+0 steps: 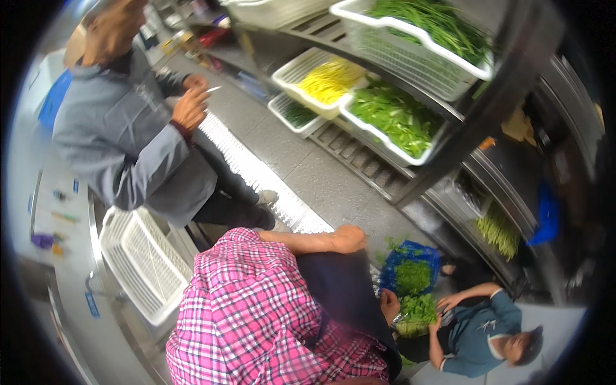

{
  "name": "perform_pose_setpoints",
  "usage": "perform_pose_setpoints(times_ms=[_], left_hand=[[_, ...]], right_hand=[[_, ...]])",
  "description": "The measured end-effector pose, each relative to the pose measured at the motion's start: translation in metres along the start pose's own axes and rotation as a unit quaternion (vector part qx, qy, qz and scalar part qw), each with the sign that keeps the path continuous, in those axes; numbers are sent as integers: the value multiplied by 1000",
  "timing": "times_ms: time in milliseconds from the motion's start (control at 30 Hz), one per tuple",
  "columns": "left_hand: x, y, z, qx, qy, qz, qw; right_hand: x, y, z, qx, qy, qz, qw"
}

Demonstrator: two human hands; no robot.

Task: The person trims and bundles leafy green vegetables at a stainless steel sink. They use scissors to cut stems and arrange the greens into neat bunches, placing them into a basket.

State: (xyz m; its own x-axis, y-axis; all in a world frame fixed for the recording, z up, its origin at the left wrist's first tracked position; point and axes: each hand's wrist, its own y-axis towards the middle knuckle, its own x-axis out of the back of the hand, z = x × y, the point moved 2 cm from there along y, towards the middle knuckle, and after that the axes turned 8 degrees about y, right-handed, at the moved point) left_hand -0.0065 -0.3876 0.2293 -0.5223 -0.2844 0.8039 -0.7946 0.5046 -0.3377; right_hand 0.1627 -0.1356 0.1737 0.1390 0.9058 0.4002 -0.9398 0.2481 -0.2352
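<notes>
My left hand [350, 238] rests on my knee over dark cloth, its fingers curled; whether it holds anything is hidden. Beyond the dark cloth, my right hand [390, 305] is beside leafy green herbs [417, 310], close to something shiny; its grip is unclear. A blue plastic bag or liner [430, 255] lies open on the floor with more leafy herbs [413, 276] in it. Across from me a co-worker in a teal shirt [486, 332] has both hands at the herbs.
A standing person in grey [130, 130] holds a thin white object. A metal rack [435, 98] carries white baskets of green leaves [392, 115], yellow stalks [327, 82] and long greens [433, 24]. A white plastic basket [144, 260] stands behind me near a steel counter. A floor drain grate [240, 168] runs alongside.
</notes>
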Motion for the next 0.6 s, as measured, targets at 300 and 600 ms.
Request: perform_pose_setpoints(times_ms=[300,600], left_hand=[[-18,-16,55,112,-4,-40,993],[-22,3,23,57,8,18,998]], right_hand=[[2,46,-37,57,64,32,996],[-2,4,-35,22,41,-34,998]])
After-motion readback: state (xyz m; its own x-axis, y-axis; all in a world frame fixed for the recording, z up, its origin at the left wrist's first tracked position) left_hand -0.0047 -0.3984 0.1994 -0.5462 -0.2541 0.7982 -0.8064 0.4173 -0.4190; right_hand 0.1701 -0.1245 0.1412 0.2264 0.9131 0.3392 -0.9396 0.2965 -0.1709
